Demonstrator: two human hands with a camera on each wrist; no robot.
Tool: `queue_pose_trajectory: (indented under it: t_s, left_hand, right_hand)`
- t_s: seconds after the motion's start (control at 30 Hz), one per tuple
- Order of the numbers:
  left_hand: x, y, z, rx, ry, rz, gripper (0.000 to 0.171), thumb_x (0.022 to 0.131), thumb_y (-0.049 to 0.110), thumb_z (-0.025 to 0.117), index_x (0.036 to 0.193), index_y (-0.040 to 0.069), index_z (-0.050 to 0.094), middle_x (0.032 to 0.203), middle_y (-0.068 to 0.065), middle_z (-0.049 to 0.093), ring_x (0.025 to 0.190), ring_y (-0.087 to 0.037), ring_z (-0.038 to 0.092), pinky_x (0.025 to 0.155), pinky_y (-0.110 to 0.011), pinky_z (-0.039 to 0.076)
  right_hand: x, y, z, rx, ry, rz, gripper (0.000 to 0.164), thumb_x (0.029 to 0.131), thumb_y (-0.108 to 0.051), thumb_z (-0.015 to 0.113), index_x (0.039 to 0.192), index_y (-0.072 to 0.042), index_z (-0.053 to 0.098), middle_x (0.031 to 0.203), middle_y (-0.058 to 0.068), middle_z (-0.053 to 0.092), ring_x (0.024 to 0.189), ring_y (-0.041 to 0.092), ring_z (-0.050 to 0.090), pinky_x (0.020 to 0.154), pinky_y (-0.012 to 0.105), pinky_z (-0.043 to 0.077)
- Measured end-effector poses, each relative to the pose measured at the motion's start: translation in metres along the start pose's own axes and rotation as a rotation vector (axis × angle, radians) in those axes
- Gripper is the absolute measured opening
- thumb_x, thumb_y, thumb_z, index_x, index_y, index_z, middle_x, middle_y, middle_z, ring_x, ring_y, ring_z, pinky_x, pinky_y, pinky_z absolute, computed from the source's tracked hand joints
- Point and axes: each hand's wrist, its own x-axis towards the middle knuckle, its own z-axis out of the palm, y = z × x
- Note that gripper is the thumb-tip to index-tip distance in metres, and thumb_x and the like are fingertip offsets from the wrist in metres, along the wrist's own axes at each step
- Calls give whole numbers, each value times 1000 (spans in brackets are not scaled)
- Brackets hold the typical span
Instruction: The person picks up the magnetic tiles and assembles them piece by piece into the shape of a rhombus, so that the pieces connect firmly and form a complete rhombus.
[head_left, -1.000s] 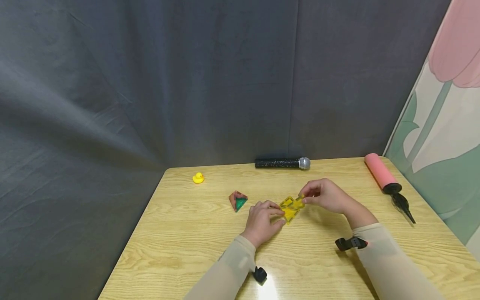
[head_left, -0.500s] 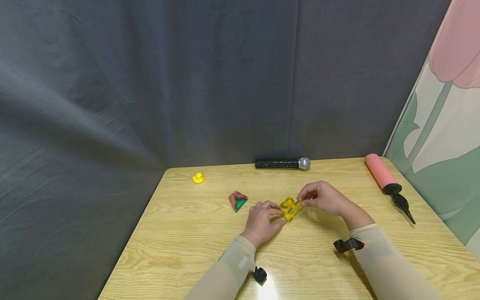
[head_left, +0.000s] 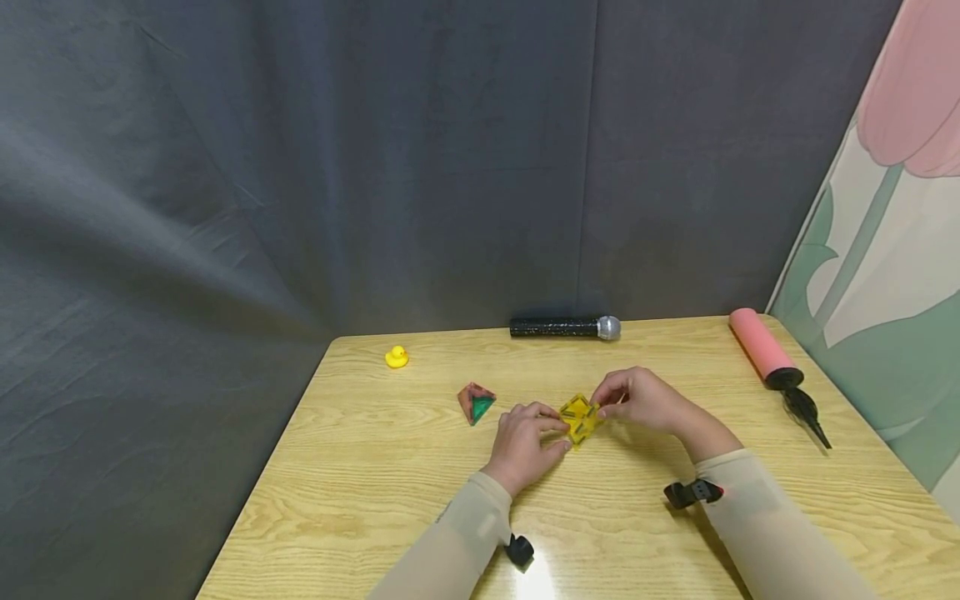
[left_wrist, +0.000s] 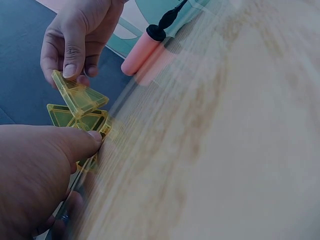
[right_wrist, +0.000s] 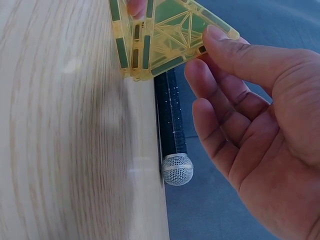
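Observation:
My left hand (head_left: 519, 446) rests low over the table, thumb and fingers holding yellow see-through magnetic tiles (left_wrist: 62, 116) at their near side. Between thumb and fingertips, my right hand (head_left: 637, 400) pinches a yellow triangular magnetic tile (right_wrist: 175, 42) by one corner. This triangle stands tilted above the lower tiles, its bottom edge right at them in the left wrist view. My left fingers partly hide the lower tiles. To the left of both hands lies a kite-shaped piece of red-brown and green tiles (head_left: 476, 402).
A yellow rubber duck (head_left: 397, 357) sits at the back left of the wooden table (head_left: 337, 483). Near the back edge lies a black microphone (head_left: 562, 327) with a silver head. A pink hand pump (head_left: 765, 346) with a black nozzle lies at the right. A dark curtain hangs behind.
My right hand has moved slightly left and down, bringing its yellow triangular tile in over the lower yellow tiles. My left hand has stayed in place.

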Motion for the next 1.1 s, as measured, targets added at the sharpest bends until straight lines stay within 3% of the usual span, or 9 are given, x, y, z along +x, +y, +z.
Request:
queue_pose_trajectory:
  t_s: [0.83, 1.1]
  left_hand:
    - [0, 1, -1, -1, -5, -6, 27, 94, 46, 79, 118, 35, 80, 126, 20, 63, 112, -7, 55, 93, -31, 41]
    - [0, 1, -2, -7, -9, -5, 27, 94, 45, 79, 119, 34, 80, 126, 20, 63, 111, -7, 55, 95, -32, 41]
  right_hand:
    - [1, 4, 8, -54, -8, -31, 13, 91, -2, 81, 97, -13, 82, 96, -1, 72, 84, 17, 67, 77, 37, 57]
    - [2, 3, 10, -47, -16, 0, 15, 91, -3, 80, 97, -17, 81, 97, -1, 72, 86, 18, 66, 77, 35, 57]
